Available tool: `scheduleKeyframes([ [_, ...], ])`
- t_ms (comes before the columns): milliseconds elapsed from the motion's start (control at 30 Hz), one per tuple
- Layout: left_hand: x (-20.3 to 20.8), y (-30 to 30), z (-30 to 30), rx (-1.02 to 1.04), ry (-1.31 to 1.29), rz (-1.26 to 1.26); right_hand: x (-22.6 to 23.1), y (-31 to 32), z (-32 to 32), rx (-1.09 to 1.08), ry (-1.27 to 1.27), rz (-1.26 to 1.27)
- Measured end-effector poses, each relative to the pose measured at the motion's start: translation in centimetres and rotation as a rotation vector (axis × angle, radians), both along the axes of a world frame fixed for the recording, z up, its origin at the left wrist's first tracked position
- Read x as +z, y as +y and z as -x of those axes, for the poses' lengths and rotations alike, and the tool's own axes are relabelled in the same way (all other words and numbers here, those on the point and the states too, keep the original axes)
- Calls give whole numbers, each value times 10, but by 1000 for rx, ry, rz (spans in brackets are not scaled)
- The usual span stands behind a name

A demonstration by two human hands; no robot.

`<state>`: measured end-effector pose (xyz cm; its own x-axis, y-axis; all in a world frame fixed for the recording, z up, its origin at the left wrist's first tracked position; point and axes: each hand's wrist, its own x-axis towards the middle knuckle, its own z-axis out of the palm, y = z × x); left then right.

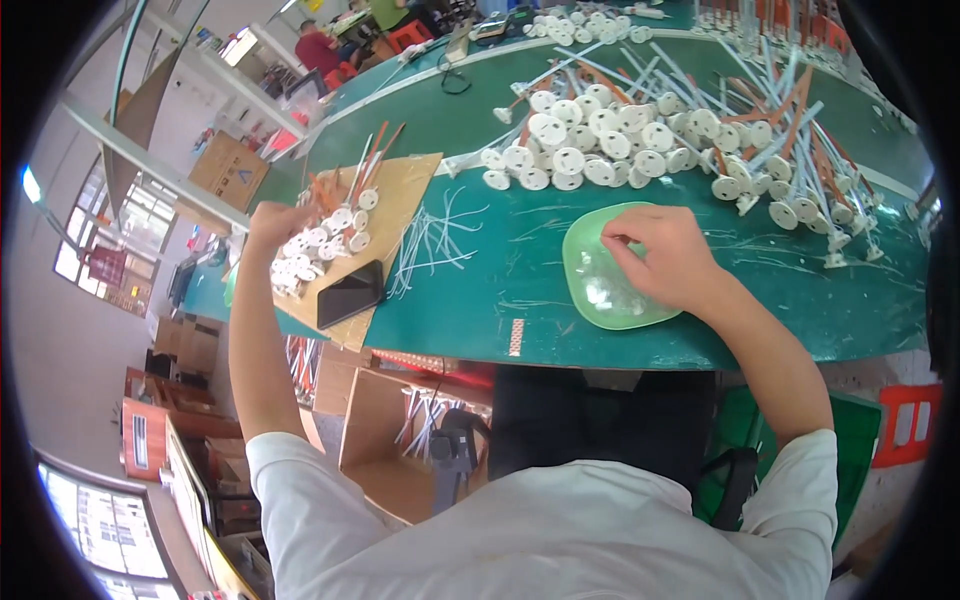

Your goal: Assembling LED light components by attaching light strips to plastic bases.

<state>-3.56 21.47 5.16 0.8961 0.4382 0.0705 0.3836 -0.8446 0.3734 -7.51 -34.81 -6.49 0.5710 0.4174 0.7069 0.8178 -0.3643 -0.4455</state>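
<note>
From my post, I saw the left hand (pixel 280 222) beside the white discs with reddish leads (pixel 318 237), heaped on a cardboard sheet (pixel 405 195) at left. The right hand (pixel 668 255) hung over a green dish (pixel 578 285), fingers curled inward; I couldn't tell whether either hand gripped anything. I judged the discs light and rigid, their leads bendy and apt to tangle, so the rim seemed the best hold. The green surface (pixel 460 325) looked smooth; beyond it sat a person in red (pixel 316 48).
</note>
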Motion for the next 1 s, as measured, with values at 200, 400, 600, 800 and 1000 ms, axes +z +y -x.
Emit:
scheduleKeyframes([
  [200, -7, -65, -20, 55, 69, -851, -4, -6, -5, -48, 16, 64],
  [400, -14, -214, -75, -563, -181, -562, -4, -6, 1, -51, -76, 190],
  [600, -94, -272, -189, -753, -392, -448, -10, -3, -3, 25, -132, 215],
  [800, -120, -268, -238, -741, -51, -471, -11, 0, -7, 30, -140, 232],
  [1000, -51, -235, -174, -924, -150, -577, -16, -2, -8, 37, -155, 240],
])
